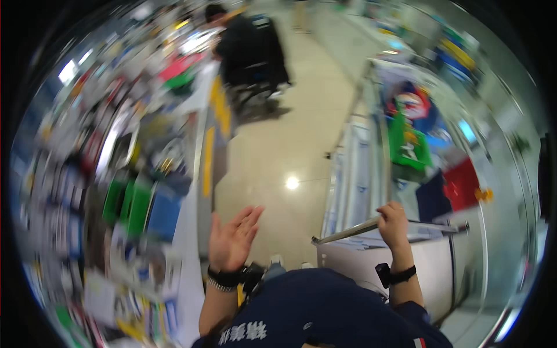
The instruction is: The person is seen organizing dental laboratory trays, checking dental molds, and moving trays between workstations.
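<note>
My left hand (232, 239) is held palm up over the aisle, its fingers stretched out and nothing in it. It is nearest to the edge of the cluttered workbench (188, 232) on the left. With closed fingers, my right hand (393, 223) grips the metal rail (354, 231) at the near end of a metal-framed cart (386, 168). In that cart lie a green bin (415, 156) with small parts in it and a red folder-like piece (464, 184) beside a dark blue one (433, 198). Both wrists carry black straps.
Along the left workbench stand green bins (134, 204) and a blue bin (162, 211) among blurred clutter. Farther up the aisle, a person in dark clothes (241, 43) sits on an office chair (270, 52) at the bench. Pale shiny floor (284, 145) runs between bench and cart.
</note>
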`<state>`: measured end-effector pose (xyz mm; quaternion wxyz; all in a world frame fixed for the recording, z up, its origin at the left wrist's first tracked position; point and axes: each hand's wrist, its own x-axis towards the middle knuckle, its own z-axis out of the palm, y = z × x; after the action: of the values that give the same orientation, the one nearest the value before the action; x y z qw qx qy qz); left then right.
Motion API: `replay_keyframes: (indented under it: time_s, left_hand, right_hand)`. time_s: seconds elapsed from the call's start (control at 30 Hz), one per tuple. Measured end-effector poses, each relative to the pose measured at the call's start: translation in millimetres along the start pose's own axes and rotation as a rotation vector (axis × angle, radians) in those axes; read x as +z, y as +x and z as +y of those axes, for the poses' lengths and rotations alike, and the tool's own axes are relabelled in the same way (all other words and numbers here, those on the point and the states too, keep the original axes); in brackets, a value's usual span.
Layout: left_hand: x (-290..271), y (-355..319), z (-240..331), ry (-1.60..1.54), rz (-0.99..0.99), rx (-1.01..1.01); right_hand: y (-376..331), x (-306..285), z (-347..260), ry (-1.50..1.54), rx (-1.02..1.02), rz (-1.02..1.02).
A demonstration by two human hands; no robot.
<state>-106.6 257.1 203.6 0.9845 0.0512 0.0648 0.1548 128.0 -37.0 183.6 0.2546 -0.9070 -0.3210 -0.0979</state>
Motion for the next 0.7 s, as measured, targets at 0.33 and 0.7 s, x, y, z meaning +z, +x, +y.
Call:
replay_keyframes:
  time_s: [0.33,0.7]
  left_hand:
    - [-46,167,73,0.108,0.128,-0.310]
    - [-63,386,74,0.447,0.102,-0.687]
  right_hand:
    - [31,19,-51,-0.073,0.234,0.241]
    - [162,144,-24,0.257,0.388,-0.071]
